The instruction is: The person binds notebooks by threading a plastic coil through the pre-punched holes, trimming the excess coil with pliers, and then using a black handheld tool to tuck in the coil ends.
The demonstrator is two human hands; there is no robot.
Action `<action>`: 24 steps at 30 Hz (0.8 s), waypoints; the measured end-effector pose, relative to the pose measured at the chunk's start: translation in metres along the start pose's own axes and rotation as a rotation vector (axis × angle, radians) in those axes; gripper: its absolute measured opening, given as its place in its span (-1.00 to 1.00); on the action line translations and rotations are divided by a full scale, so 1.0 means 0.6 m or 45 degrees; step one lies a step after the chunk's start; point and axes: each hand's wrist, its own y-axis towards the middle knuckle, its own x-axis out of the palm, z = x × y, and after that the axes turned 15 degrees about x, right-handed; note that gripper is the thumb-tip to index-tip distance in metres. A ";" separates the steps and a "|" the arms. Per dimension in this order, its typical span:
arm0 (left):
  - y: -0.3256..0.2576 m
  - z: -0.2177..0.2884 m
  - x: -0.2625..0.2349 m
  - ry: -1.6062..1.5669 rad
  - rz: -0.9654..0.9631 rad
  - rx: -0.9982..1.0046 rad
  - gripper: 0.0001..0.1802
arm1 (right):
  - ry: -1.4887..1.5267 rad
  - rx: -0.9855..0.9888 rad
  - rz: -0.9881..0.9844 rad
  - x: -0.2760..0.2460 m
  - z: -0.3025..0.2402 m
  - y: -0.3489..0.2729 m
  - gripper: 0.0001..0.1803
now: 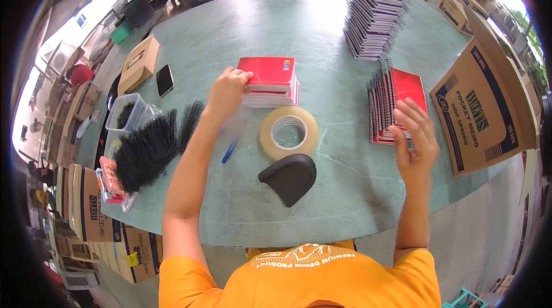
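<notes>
A short stack of small red-covered notebooks [267,72] lies near the middle of the table, white page edges facing me. My left hand [229,88] is closed at its left side, curled fingers gripping the corner of the top notebook. To the right, red spiral notebooks [407,88] stand piled with black coils along their left side. Beside this pile's near right corner is my right hand [418,140], open, fingers stretched out, holding nothing. Between my arms lie a big roll of clear tape [265,135] and a black rounded pad-like piece [290,178].
A tall notebook stack [374,17] stands far right, and an open cardboard box [474,106] at the right edge. Bundled black spiral coils [146,150], a plastic tub [125,111], a phone [165,81] and a small carton [138,63] lie left. A blue pen [229,151] sits near the tape.
</notes>
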 end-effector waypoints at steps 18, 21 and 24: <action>-0.056 0.168 0.016 -0.465 0.155 -0.031 -0.74 | -0.186 -0.133 -0.710 0.231 -0.077 -0.006 -0.75; -0.081 0.106 -0.032 -0.588 0.284 -0.229 -0.70 | -0.122 -0.151 -0.667 0.228 -0.072 0.009 -0.81; -0.142 0.004 -0.053 -0.554 0.125 -0.610 -0.72 | -0.105 -0.120 -0.555 0.221 -0.097 0.041 -0.90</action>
